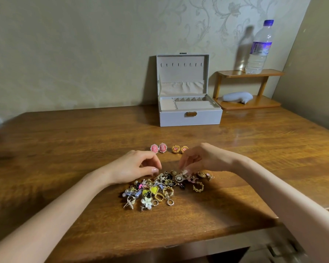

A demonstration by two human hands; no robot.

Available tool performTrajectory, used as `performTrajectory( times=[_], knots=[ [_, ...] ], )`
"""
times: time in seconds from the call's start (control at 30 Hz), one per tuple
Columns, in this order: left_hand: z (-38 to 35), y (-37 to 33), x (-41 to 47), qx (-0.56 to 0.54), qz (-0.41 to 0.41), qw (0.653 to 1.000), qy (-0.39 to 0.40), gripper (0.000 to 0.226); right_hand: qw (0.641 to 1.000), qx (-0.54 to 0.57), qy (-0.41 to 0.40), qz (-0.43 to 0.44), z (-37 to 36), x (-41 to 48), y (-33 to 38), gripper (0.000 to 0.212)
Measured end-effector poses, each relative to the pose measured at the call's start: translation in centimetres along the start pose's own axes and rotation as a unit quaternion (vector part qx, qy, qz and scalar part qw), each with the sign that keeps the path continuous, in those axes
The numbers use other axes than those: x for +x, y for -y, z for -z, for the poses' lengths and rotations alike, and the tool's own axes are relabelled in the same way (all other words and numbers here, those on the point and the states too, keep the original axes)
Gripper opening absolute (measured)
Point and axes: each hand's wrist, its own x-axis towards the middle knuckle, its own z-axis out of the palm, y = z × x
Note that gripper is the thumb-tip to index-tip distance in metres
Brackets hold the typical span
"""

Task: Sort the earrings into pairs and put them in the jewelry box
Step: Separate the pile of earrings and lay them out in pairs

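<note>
A heap of mixed earrings [160, 188] lies on the wooden table [65, 149] in front of me. Behind it sit two sorted pairs: pink oval studs [158, 148] and gold round studs with pink centres [179, 149]. The grey jewelry box [190, 116] stands open at the back, its tray compartments empty. My left hand [135, 167] hovers at the heap's left rear edge, fingers curled and holding nothing that I can see. My right hand [199, 158] reaches down at the heap's right rear and pinches a small pale earring [183, 171] between thumb and fingertips.
A small wooden two-tier shelf [249, 88] stands at the back right with a water bottle [259, 48] on top and a grey object [237, 97] below. The wall runs close behind the box. The table's front edge is near my elbows.
</note>
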Motion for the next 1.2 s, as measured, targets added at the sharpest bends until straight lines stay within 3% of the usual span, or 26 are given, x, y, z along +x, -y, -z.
performTrajectory(
  times=[0.13, 0.23, 0.4, 0.7, 1.03, 1.2],
  knots=[
    [-1.3, -0.9, 0.7, 0.012, -0.038, 0.998, -0.042, 0.010, 0.999, 0.001, -0.046, 0.001, 1.0, -0.5, -0.4, 0.016],
    [-2.4, -1.2, 1.4, 0.027, -0.059, 0.997, -0.048, 0.015, 0.999, -0.031, -0.027, -0.019, 2.1, -1.4, -0.7, 0.017],
    [-3.3, -1.3, 2.0, 0.049, -0.062, 0.997, 0.003, 0.015, 0.996, -0.018, 0.059, -0.062, 2.1, -3.2, -0.8, 0.033],
    [-2.0, -1.2, 0.5, 0.012, -0.058, 0.997, 0.051, 0.012, 0.996, -0.068, 0.048, -0.029, 0.1, -4.1, -0.8, 0.044],
    [-1.0, -0.8, -0.2, -0.048, -0.031, 0.998, -0.005, 0.011, 0.995, -0.098, 0.020, 0.012, -0.8, -3.9, -1.0, 0.038],
    [-1.7, -1.5, 0.4, -0.006, -0.061, 0.997, -0.037, 0.016, 0.999, -0.039, 0.022, 0.007, -0.2, -4.2, -1.0, 0.031]
  ],
)
